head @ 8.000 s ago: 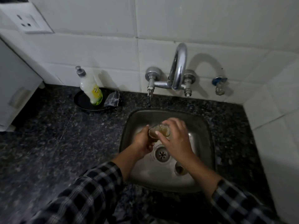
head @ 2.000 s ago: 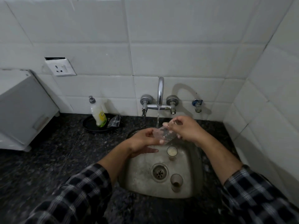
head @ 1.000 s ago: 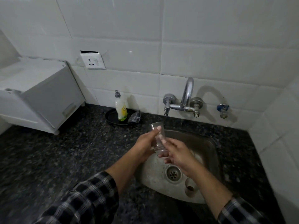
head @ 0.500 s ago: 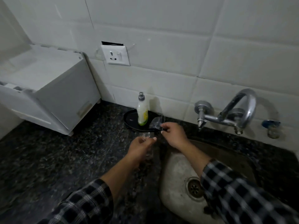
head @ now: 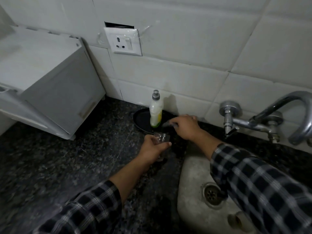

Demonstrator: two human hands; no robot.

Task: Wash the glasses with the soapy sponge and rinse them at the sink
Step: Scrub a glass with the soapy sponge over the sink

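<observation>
My left hand [head: 151, 150] grips a clear glass [head: 161, 138] upright over the dark counter, just left of the steel sink [head: 190, 183]. My right hand [head: 186, 128] reaches across to the black dish [head: 141, 119] at the wall, and its fingertips pinch the grey crumpled sponge [head: 167, 124] lying in it. A second glass [head: 236, 220] lies in the sink near the drain, partly cut off by the frame's lower edge.
A dish soap bottle [head: 156, 114] stands in the black dish next to the sponge. The tap [head: 287, 108] juts from the tiled wall on the right, with no water running. A white appliance [head: 50, 78] fills the counter's left side below a wall socket [head: 123, 41].
The tap has stopped running. My left hand carried the rinsed glass left over the counter. My right hand let go of it and reached to the sponge in the black dish.
</observation>
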